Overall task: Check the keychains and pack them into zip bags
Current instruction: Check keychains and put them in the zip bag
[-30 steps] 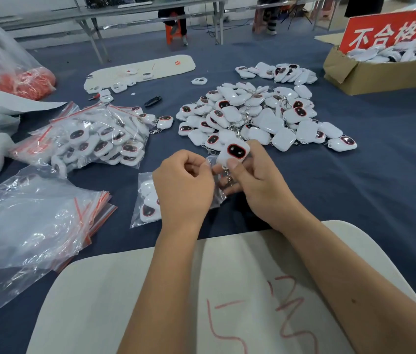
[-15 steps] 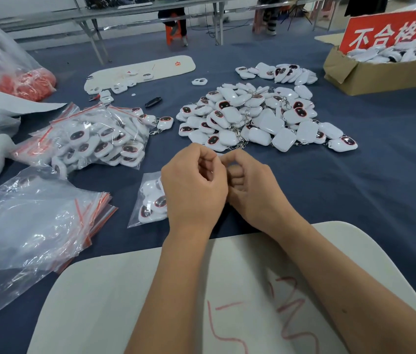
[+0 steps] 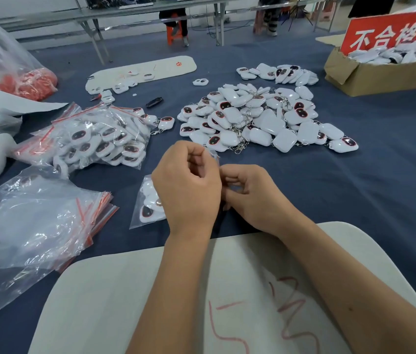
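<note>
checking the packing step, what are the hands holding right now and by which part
Both the left hand and the right hand pinch the open top edge of a small zip bag holding keychains.

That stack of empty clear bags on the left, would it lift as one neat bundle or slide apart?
The stack of empty zip bags would probably sag: the film looks thin and crinkled. The glossy bags are already fanned out at their red strips, so they would likely slip apart if pushed. With nothing visible inside them, they are likely very light.
</note>
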The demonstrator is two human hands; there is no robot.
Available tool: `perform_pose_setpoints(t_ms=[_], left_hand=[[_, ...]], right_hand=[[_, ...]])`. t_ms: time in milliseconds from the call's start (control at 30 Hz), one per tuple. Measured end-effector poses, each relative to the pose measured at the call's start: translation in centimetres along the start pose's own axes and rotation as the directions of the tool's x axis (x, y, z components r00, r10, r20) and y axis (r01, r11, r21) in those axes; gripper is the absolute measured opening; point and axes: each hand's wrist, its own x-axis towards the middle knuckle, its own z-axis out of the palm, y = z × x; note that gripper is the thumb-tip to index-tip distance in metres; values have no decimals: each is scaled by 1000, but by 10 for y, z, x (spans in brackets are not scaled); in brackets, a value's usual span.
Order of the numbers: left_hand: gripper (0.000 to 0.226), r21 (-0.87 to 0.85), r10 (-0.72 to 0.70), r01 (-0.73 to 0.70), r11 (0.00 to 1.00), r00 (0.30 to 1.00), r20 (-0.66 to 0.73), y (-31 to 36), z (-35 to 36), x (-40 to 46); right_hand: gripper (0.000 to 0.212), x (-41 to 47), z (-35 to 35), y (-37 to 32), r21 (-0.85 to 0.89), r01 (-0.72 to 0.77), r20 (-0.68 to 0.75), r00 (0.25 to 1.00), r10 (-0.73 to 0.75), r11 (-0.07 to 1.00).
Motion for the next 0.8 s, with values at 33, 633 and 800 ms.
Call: perform_pose_setpoints(t_ms=[33, 633, 800], left_hand=[[7, 1, 8, -8, 1000, 1000, 11, 1, 1, -1], [10, 0, -42, 52, 999, 804, 593, -7, 25, -22], [13, -2, -99, 126, 992, 791, 604, -10, 24, -20]], right_hand=[[29, 0, -1, -1, 11, 4, 38, 999, -5, 1000], [60, 9, -38, 11, -730, -469, -453, 877, 163, 497], [52, 11, -38, 12, -741, -425, -422, 897, 132, 520]])
